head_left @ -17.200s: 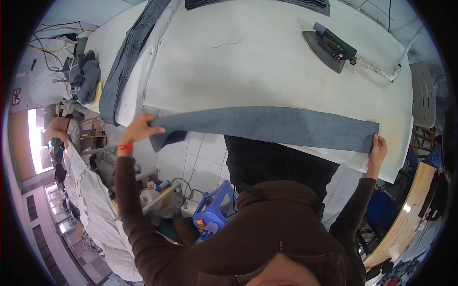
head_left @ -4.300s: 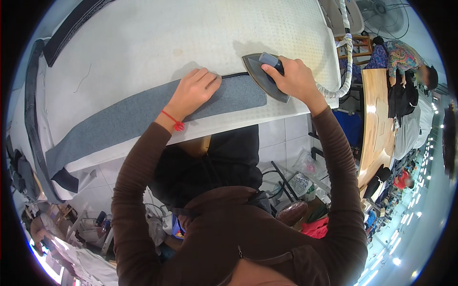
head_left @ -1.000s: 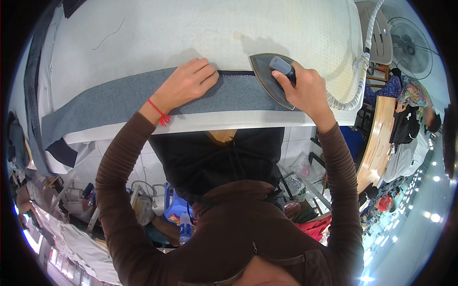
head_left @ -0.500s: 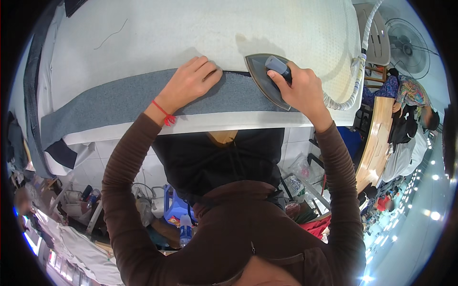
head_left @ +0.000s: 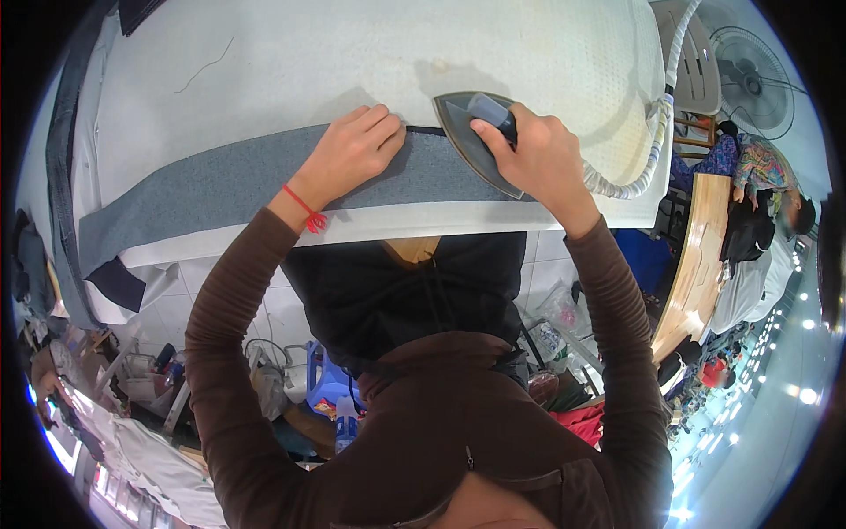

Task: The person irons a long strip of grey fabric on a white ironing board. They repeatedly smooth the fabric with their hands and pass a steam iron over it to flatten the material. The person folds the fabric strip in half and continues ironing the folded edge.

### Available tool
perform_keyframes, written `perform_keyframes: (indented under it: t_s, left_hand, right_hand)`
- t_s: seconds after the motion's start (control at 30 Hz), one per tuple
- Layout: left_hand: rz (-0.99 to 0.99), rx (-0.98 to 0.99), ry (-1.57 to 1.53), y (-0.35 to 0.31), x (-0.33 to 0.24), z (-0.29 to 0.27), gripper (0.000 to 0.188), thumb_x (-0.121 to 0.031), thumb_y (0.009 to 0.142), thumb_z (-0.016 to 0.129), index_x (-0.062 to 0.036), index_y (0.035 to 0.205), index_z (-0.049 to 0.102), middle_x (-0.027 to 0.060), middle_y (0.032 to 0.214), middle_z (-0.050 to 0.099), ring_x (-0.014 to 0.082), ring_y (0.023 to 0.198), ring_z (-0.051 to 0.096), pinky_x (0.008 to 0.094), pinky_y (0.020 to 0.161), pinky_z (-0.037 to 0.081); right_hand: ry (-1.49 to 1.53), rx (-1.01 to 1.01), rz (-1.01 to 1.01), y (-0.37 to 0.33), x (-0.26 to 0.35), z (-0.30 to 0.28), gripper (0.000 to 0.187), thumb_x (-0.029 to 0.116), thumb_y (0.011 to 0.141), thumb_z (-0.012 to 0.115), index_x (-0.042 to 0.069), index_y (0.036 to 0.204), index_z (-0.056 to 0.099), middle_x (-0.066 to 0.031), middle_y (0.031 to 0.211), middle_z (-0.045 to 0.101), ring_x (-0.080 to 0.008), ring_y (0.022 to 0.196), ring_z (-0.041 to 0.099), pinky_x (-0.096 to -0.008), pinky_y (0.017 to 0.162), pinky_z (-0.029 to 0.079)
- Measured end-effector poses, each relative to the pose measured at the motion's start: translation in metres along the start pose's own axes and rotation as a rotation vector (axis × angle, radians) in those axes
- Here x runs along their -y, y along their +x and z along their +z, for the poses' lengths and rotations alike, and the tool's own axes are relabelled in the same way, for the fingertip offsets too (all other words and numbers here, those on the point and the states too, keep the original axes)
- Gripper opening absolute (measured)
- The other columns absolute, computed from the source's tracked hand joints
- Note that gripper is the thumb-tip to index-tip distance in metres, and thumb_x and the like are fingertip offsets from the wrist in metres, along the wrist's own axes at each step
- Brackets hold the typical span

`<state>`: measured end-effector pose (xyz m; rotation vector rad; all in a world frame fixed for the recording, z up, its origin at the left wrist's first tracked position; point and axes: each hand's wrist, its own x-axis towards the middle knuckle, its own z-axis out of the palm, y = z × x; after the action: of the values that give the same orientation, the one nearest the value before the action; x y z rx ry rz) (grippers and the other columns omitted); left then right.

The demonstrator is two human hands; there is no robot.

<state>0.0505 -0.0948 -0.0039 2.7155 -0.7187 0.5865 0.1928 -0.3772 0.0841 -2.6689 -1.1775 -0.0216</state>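
A long strip of grey-blue fabric (head_left: 220, 181) lies along the near side of a white padded ironing table (head_left: 352, 53). Its far edge shows a narrow dark fold beside my left hand (head_left: 363, 145). That hand is closed, fingers curled at this edge and pinching the fabric; the fingertips are partly hidden. My right hand (head_left: 548, 159) grips the handle of an iron (head_left: 458, 132). The iron's soleplate rests on the strip's right part, its tip pointing to the far left, a short way from my left fingers.
A wrapped hose (head_left: 656, 154) runs from behind my right hand up the table's right side. A loose thread (head_left: 207, 66) lies at the far left. Dark fabric (head_left: 66, 176) hangs over the left edge. To the right are a fan (head_left: 749, 81), a wooden table (head_left: 696, 264) and another person (head_left: 765, 167).
The iron, held in my right hand, has slid a little left along the fabric, closer to my left hand. My left hand has barely moved.
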Motion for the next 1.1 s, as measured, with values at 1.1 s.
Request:
perform_keyframes:
  t_s: [1.1]
  left_hand:
    - [0.03, -0.041, 0.016, -0.03, 0.017, -0.02, 0.033, -0.008, 0.084, 0.081, 0.0003, 0.116, 0.078, 0.0122, 0.119, 0.074, 0.0301, 0.113, 0.073, 0.0435, 0.1, 0.066]
  right_hand:
    - [0.015, -0.056, -0.118, 0.03, 0.052, 0.018, 0.063, 0.061, 0.106, 0.082, 0.002, 0.082, 0.073, -0.015, 0.058, 0.066, -0.0338, 0.049, 0.07, -0.0428, 0.048, 0.056]
